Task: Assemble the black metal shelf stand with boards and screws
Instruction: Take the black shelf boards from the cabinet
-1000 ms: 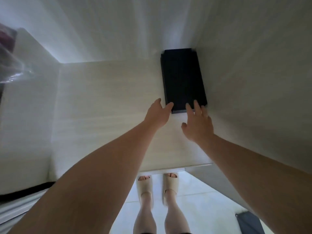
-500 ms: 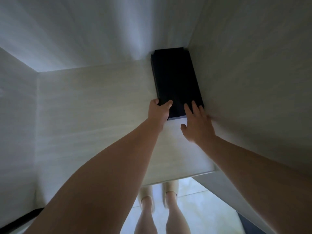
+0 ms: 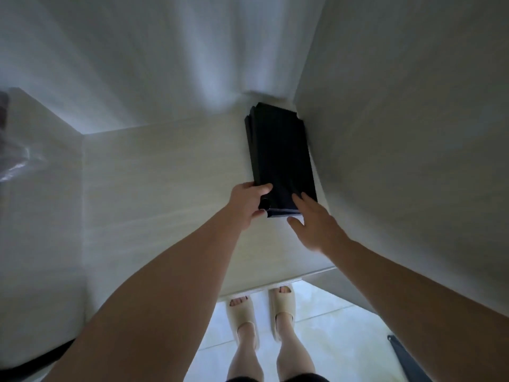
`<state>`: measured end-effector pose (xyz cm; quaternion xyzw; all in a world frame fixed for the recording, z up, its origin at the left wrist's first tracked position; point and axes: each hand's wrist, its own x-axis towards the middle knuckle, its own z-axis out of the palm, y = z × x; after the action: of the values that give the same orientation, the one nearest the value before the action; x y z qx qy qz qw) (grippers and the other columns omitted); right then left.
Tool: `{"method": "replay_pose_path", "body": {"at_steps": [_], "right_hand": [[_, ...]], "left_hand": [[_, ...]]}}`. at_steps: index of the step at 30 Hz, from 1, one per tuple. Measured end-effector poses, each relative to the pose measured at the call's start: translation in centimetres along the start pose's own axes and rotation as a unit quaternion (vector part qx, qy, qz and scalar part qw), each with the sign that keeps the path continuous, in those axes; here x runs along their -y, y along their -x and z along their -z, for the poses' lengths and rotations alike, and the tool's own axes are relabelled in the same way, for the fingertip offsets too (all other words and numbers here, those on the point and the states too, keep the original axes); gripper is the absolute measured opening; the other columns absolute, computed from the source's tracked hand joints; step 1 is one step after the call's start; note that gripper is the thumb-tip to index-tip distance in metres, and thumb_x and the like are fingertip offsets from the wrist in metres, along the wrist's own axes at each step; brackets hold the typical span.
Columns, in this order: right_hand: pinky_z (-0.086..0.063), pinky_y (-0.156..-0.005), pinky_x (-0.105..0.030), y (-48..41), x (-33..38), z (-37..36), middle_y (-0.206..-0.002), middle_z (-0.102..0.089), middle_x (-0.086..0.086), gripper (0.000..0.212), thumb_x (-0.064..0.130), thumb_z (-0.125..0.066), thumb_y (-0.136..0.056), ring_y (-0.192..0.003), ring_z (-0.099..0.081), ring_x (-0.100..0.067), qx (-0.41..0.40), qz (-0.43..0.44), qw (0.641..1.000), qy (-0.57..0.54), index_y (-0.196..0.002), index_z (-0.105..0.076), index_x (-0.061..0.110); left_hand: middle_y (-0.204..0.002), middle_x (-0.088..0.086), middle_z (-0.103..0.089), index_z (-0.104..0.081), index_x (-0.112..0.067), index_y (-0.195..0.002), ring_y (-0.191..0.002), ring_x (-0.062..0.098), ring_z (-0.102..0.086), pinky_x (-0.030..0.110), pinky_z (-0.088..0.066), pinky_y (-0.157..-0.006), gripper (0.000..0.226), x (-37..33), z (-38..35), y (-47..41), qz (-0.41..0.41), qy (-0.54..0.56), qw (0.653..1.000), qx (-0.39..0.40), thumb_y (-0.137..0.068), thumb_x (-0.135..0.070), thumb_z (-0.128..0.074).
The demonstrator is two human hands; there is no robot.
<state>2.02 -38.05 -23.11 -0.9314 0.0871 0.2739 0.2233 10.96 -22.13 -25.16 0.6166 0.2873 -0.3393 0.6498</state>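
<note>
Assembly seems not yet begun: the black parts stack (image 3: 281, 155) lies unassembled beside the cupboard wall (image 3: 399, 161), left grip (image 3: 248, 202) clamped on its near corner, right grip (image 3: 314, 219) straight-fingered, touching its end

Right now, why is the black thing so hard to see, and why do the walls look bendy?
Head view: the light is dim, so the black boards show as a flat dark shape with hardly any detail. Same view: a pale glow lights the back wall, while the right wall stays grey. The wide lens curves straight edges, and the plastic at far left is blurred.
</note>
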Motion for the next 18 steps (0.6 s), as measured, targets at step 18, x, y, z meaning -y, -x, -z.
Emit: {"method": "replay_pose_path", "body": {"at_steps": [18], "right_hand": [[-0.048,-0.105,-0.043,19.0,-1.2,-5.1,-0.134,-0.059,-0.007,0.064,0.034,-0.057,-0.102,-0.121,-0.059,-0.028,-0.004,-0.147,0.884,-0.444,-0.158,-0.028,0.024]], "left_hand": [[-0.098,0.005,-0.072,-0.070,-0.012,-0.110,-0.072,0.020,-0.070,0.034,-0.057,-0.068,0.020,17.0,7.9,20.6,0.050,0.062,0.995,0.051,-0.091,-0.019,-0.071]]}}
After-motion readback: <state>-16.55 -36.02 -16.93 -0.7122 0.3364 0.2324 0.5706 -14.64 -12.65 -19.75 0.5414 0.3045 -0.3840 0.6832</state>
